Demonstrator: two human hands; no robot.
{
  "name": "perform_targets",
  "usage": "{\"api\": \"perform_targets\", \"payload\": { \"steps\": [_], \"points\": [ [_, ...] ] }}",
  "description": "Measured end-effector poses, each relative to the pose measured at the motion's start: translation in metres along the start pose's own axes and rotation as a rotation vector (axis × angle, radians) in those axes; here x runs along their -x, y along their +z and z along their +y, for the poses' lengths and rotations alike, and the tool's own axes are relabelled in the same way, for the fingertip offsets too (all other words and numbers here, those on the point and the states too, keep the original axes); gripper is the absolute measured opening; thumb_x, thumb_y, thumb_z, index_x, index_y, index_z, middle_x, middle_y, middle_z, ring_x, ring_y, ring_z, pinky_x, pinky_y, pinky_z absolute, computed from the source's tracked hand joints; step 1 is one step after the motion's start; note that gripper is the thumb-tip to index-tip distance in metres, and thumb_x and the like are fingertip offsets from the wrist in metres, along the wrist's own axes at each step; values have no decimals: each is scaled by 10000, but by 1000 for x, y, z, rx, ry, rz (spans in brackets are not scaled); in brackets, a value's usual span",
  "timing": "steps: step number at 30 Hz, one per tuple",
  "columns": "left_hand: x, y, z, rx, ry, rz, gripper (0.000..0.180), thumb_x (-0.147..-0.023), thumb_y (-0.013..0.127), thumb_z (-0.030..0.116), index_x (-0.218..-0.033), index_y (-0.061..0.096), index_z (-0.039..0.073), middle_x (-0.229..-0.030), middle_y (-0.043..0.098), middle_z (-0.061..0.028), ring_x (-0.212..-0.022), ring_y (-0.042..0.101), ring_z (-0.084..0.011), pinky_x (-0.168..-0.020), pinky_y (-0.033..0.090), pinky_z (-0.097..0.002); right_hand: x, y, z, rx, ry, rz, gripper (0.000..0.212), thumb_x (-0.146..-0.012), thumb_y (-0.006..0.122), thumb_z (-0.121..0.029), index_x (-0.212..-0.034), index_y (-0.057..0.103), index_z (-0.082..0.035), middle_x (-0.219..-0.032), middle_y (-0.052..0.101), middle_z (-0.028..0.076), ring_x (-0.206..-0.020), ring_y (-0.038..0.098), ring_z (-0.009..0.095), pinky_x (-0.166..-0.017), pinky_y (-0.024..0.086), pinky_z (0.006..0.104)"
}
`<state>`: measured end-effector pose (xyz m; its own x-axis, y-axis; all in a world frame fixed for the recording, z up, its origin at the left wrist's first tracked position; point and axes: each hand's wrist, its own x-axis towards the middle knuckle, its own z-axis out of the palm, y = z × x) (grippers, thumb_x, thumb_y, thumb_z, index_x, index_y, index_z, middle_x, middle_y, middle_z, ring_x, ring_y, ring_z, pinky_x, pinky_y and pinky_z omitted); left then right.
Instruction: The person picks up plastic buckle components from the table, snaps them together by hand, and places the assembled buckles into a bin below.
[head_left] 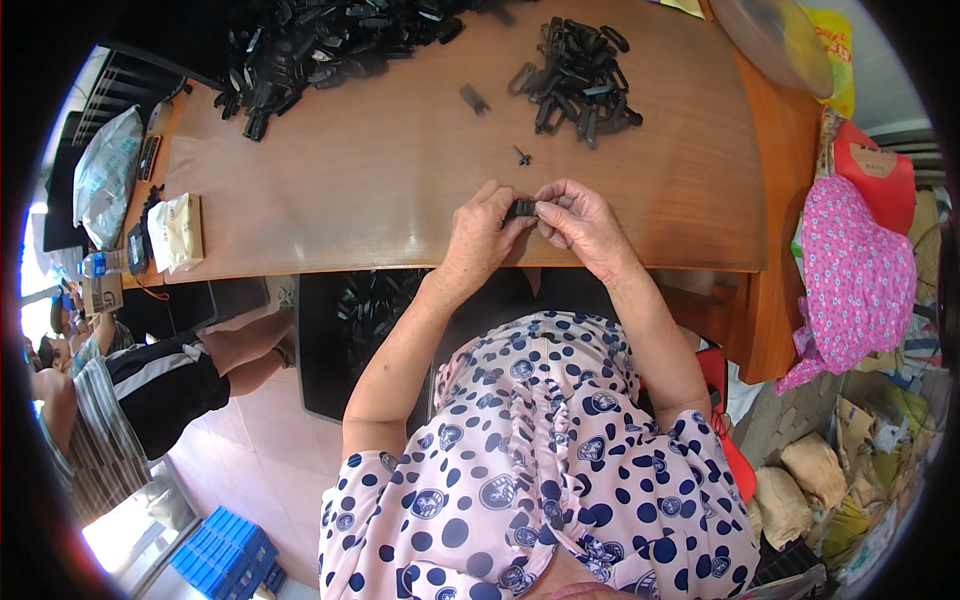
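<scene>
Held a small black plastic part [519,209] between both hands just above the near edge of the wooden table [380,190]. Left hand [482,228] pinched it from the left, right hand [577,222] gripped it from the right, fingertips meeting. Lay beyond: a small black pin [522,155], a pile of black clips [578,80], a larger black heap [320,45] far left

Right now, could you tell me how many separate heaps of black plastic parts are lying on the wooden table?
2. A large heap lies at the table's far left edge, and a smaller heap sits far right of centre. More parts may lie beyond the top of the picture.
</scene>
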<state>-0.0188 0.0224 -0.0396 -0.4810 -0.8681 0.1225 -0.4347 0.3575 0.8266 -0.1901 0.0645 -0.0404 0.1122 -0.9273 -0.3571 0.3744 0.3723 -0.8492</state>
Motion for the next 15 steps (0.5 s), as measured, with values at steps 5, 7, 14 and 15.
{"api": "perform_targets", "payload": {
  "steps": [5,7,14,15],
  "points": [
    [1,-1,2,-1,35,-1,215,-797,685,100,-994,631,33,-890,607,-141,-810,608,-336,-702,489,-370,-3,-6,-4,49,14,-14,103,-910,606,-91,-987,564,-36,-759,553,-7,-591,462,36,-463,312,150],
    [2,-1,-1,41,78,24,214,-803,680,99,-1001,632,35,-884,607,-137,-813,607,-336,-702,487,-370,-3,-7,-8,68,20,-12,105,-908,610,-93,-982,564,-35,-755,546,-12,-587,452,36,-458,302,151],
    [22,-15,13,-90,158,-25,221,-808,678,110,-1007,629,26,-853,600,-130,-748,610,-314,-647,493,-366,12,2,-33,327,103,-76,113,-871,662,-109,-910,577,-46,-734,553,-23,-617,455,36,-503,343,172],
    [25,-17,15,-89,155,-20,221,-808,678,110,-1007,629,26,-853,600,-130,-748,610,-314,-647,493,-366,15,4,-34,381,107,-93,109,-869,663,-101,-894,572,-46,-725,548,-24,-611,451,38,-498,339,173]
  ]
}}
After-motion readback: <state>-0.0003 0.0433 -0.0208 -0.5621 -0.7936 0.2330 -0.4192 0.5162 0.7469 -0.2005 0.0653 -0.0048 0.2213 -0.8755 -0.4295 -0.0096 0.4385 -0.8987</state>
